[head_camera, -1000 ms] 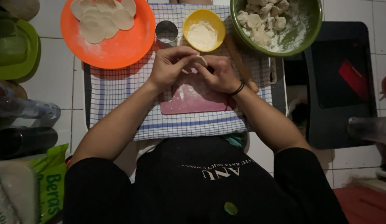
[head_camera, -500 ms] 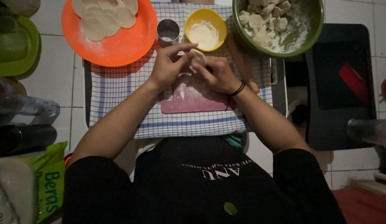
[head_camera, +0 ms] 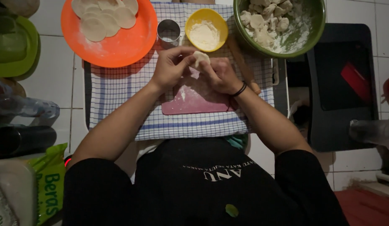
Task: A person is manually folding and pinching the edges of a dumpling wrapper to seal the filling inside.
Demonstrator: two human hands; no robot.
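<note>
Both hands have lifted the dough piece (head_camera: 200,58) off the pink board (head_camera: 198,98): left hand (head_camera: 171,67) and right hand (head_camera: 219,75) pinch it between fingertips, seemingly sealing its edge.

Both hands meet over the pink board (head_camera: 194,100): left hand (head_camera: 171,67) and right hand (head_camera: 221,75) pinch a small dough piece (head_camera: 200,58) between fingertips. Just beyond them, a yellow flour bowl (head_camera: 206,29) and metal ring cutter (head_camera: 168,32); beyond the left hand, an orange plate (head_camera: 115,46) of dough rounds.

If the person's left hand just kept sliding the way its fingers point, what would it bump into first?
The left hand points across toward the right hand, with a small dough piece pinched between them. It would meet that dough first, then the right hand's fingers.
</note>
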